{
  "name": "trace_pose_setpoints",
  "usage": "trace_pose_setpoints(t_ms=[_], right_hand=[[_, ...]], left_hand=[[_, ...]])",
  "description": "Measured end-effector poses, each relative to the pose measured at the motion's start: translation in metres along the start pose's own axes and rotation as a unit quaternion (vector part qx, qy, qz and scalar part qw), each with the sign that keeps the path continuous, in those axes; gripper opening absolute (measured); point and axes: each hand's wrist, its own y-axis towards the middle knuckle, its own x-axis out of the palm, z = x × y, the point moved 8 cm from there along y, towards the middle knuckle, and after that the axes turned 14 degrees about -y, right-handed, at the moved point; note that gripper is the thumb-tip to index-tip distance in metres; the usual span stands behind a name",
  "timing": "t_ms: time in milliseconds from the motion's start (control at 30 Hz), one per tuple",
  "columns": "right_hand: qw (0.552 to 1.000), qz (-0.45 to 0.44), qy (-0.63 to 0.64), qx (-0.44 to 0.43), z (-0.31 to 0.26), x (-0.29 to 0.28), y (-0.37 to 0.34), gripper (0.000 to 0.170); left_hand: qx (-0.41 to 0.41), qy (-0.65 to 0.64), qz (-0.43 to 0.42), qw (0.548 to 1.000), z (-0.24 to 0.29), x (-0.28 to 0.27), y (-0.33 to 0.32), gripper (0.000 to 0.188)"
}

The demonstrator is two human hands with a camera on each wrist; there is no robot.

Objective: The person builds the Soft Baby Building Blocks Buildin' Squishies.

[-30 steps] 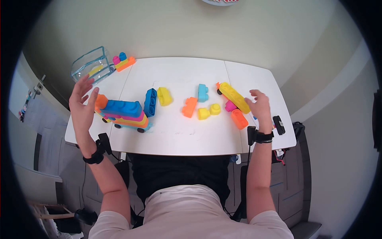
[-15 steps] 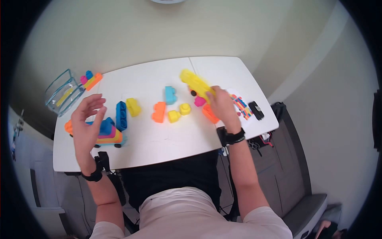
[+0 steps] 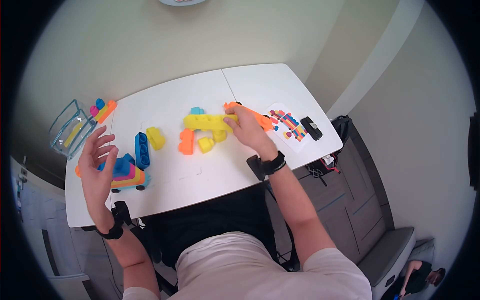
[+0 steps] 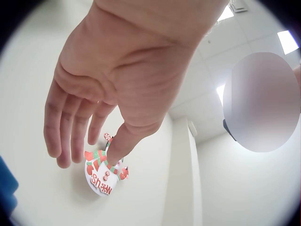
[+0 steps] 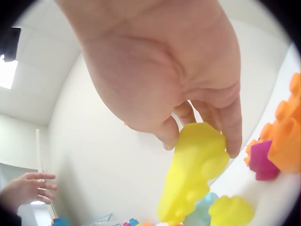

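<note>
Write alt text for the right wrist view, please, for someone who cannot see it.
The right hand pinches a long yellow block between thumb and fingers. At the bottom are a light blue block and another yellow block, with orange blocks and a magenta block at right and the left hand at lower left.

The head view has a pale wall (image 3: 260, 30) along the top, a white table (image 3: 170, 95) mid-frame, grey floor (image 3: 345, 202) and a bench (image 3: 385, 253) at lower right.
</note>
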Motion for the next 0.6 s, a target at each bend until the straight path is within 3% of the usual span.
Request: trace_pose_setpoints(t_ms=[33,100,167,233,367,433,600], right_hand=[[1.0,-0.003,0.0,0.0,-0.002,-0.007,0.002,0.025],[0.984,-0.095,0.092,0.123,0.013,-0.022,0.012,0.027],[0.983,-0.089,-0.102,0.122,0.064,-0.031,0.021,0.026],[0.96,-0.087,-0.2,0.178,0.094,-0.048,0.024,0.033],[0.927,-0.177,-0.255,0.21,0.126,-0.035,0.021,0.046],[0.913,-0.228,-0.245,0.234,0.13,-0.02,0.019,0.062],[0.883,-0.285,-0.272,0.256,0.119,-0.003,0.019,0.067]], left_hand=[[-0.011,-0.002,0.008,1.0,-0.002,-0.005,-0.003,0.047],[-0.017,-0.002,0.026,1.0,-0.005,-0.014,-0.005,0.047],[-0.018,-0.003,0.025,1.0,-0.007,-0.024,-0.01,0.047],[-0.02,-0.003,0.029,0.999,-0.008,-0.033,-0.016,0.046],[-0.01,-0.007,0.009,1.0,-0.009,-0.043,-0.026,0.041],[-0.011,0.003,0.023,1.0,-0.005,-0.044,-0.029,0.038],[-0.02,0.006,0.01,1.0,-0.003,-0.043,-0.034,0.036]])
